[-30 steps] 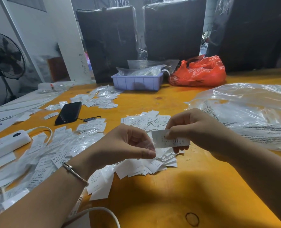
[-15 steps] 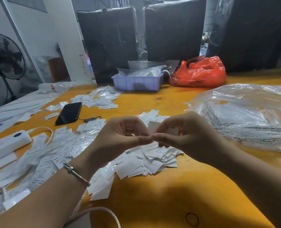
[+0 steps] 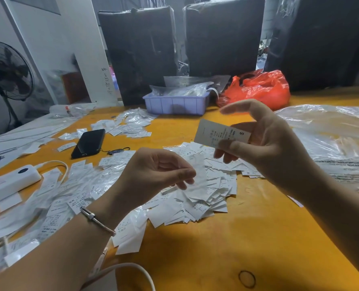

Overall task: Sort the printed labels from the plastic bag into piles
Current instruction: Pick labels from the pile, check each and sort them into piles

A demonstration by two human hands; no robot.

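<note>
On the yellow tabletop [image 3: 258, 238] lie heaps of labels [image 3: 212, 185]. The right hand [image 3: 266, 141] pinches an "S" label [image 3: 220, 134] in its fingers above them; the left hand [image 3: 159, 175] pinches a clear sleeve [image 3: 199, 179]. Best to read the size first, then drop it squarely on the matching pile.

Bare forearms; a silver bangle [image 3: 96, 220] circles the left wrist.

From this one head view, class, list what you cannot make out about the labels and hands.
- Label in right hand: only "S" reads; the small print is too fine.
- Left hand: its pinched clear sleeve is motion-blurred.
- Purple tray: contents veiled by crumpled plastic.
- Clear bag: cut by the right edge.
</note>
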